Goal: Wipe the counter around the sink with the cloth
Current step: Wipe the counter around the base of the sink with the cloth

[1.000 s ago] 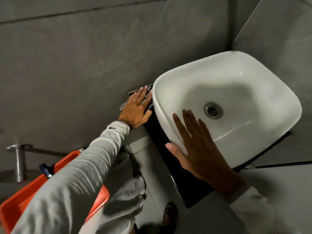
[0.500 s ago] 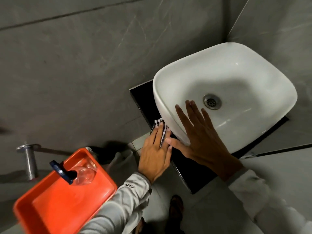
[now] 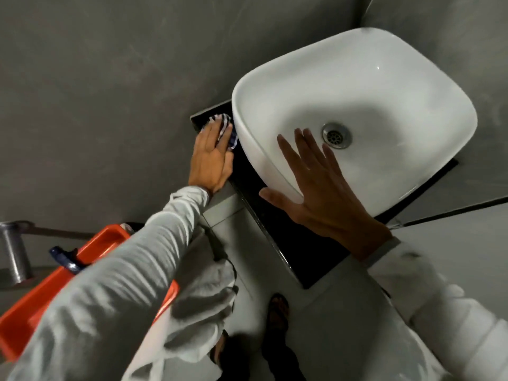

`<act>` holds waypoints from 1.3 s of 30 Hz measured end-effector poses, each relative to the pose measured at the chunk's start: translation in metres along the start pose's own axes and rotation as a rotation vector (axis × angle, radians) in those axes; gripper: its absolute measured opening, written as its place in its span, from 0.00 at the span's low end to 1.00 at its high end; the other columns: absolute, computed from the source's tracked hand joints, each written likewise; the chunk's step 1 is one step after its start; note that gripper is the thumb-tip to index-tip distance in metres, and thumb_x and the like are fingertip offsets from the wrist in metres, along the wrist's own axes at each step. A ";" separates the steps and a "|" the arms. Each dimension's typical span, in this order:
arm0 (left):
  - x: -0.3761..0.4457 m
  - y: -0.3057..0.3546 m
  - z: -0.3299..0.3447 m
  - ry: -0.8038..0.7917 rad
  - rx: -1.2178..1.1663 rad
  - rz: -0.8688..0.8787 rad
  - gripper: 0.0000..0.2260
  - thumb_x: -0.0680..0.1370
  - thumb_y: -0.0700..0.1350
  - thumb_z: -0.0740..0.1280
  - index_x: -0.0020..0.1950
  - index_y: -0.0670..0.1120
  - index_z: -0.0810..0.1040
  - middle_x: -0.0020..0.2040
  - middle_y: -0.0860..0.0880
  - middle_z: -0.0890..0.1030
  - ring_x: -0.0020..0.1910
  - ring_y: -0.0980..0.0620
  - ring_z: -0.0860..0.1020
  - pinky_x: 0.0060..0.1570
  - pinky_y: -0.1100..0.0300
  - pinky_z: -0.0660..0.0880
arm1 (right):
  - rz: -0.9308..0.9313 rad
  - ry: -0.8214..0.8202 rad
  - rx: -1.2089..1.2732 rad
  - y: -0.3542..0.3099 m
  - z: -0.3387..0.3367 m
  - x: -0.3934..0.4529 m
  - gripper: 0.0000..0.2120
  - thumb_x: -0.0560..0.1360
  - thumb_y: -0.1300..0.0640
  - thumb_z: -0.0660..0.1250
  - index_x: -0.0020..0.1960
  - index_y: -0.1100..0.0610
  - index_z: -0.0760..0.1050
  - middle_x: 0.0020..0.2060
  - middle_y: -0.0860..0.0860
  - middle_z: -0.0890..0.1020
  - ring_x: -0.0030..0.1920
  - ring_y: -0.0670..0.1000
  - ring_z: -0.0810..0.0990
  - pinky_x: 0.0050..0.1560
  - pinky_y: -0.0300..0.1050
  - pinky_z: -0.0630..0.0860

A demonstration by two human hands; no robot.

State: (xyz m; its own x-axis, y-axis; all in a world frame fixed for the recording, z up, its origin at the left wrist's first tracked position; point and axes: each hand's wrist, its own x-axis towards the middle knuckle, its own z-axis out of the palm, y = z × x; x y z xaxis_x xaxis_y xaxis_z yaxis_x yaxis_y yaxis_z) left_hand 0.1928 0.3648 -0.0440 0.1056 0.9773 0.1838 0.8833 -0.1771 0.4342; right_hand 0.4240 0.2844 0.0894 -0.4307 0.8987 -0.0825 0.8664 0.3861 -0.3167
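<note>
Cloth (image 3: 226, 130): striped blue-and-white rag, bunched up under the left hand at the far left end of the black counter, right up against the sink's outer wall, just left of centre in the frame.

Foot (image 3: 278, 312): bottom centre, one sandalled foot on the pale floor, kinda dark and hard to make out.

Left sleeve (image 3: 115, 292): light grey long sleeve, fills the lower left and runs diagonally up toward the middle. Pretty blurry.

Orange tray (image 3: 41, 303): lower left, mostly hidden behind that sleeve. Something with a dark blue top (image 3: 64, 259) pokes out at its upper edge, can't tell exactly what it is.

Metal fitting (image 3: 13, 251): shiny cylinder at the far left edge, coming off the grey wall.

Right hand (image 3: 321, 199): flat and open, fingers spread apart, palm down on the near rim of the sink with the fingertips reaching into the bowl. Thumb sticks out left over the counter. Not holding anything.

Counter (image 3: 302, 243): glossy black slab under the sink, visible as a strip along the sink's left and near sides, with a corner pointing to bottom centre.

Left hand (image 3: 213, 158): pressed flat on the cloth, fingers together and stretched toward the wall, so it's pinning the rag down rather than gripping it in a fist.

Sink (image 3: 384, 86): white vessel basin, rounded square, upper right of the frame. Metal drain (image 3: 336, 135) in the bottom of the bowl.

Wall (image 3: 110, 78): grey tiles across the whole upper left.
</note>
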 end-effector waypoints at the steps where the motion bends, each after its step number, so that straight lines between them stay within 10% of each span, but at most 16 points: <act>1: -0.018 0.014 0.006 0.015 -0.033 0.006 0.29 0.77 0.43 0.57 0.79 0.38 0.68 0.80 0.34 0.66 0.80 0.33 0.64 0.80 0.38 0.60 | 0.005 0.002 -0.001 -0.001 0.000 -0.001 0.48 0.74 0.23 0.46 0.84 0.50 0.41 0.84 0.58 0.43 0.84 0.54 0.38 0.83 0.62 0.42; 11: -0.151 0.135 0.035 -0.011 -0.140 -0.062 0.30 0.76 0.39 0.60 0.79 0.38 0.67 0.81 0.36 0.65 0.82 0.37 0.60 0.81 0.38 0.59 | 0.017 0.012 0.008 -0.001 -0.001 -0.003 0.47 0.75 0.23 0.42 0.84 0.51 0.44 0.84 0.61 0.46 0.84 0.55 0.39 0.83 0.63 0.40; 22: -0.187 0.186 0.044 -0.060 -0.029 0.307 0.25 0.75 0.40 0.64 0.72 0.39 0.77 0.71 0.39 0.78 0.74 0.39 0.73 0.77 0.44 0.67 | 0.033 0.083 0.172 -0.006 -0.012 -0.015 0.43 0.77 0.29 0.47 0.84 0.51 0.49 0.84 0.58 0.48 0.84 0.53 0.41 0.84 0.56 0.41; 29: -0.147 0.217 0.049 -0.125 0.027 0.582 0.15 0.75 0.41 0.65 0.59 0.42 0.85 0.58 0.43 0.86 0.60 0.40 0.83 0.65 0.48 0.76 | 0.085 0.710 0.335 0.009 -0.033 -0.061 0.27 0.84 0.44 0.57 0.73 0.63 0.72 0.72 0.57 0.75 0.76 0.58 0.69 0.78 0.43 0.62; 33: -0.131 0.223 0.044 -0.221 0.067 0.614 0.24 0.76 0.50 0.65 0.69 0.41 0.80 0.70 0.39 0.80 0.70 0.38 0.77 0.70 0.47 0.74 | 0.362 1.066 0.326 0.042 -0.033 -0.112 0.14 0.85 0.55 0.58 0.62 0.63 0.76 0.58 0.54 0.78 0.61 0.57 0.77 0.64 0.46 0.73; 39: -0.163 0.178 -0.021 -0.087 -0.128 0.492 0.15 0.82 0.46 0.65 0.65 0.40 0.81 0.61 0.39 0.81 0.61 0.39 0.80 0.63 0.46 0.78 | 0.791 1.009 0.410 0.071 0.058 -0.168 0.13 0.80 0.65 0.60 0.63 0.60 0.74 0.56 0.63 0.79 0.57 0.63 0.77 0.59 0.70 0.75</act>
State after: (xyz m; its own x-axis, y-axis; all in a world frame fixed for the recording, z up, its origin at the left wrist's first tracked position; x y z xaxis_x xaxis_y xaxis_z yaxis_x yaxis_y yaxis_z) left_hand 0.3238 0.1717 0.0216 0.5374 0.7796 0.3216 0.6569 -0.6261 0.4201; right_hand 0.5425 0.1489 0.0258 0.6726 0.6776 0.2975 0.5804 -0.2336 -0.7801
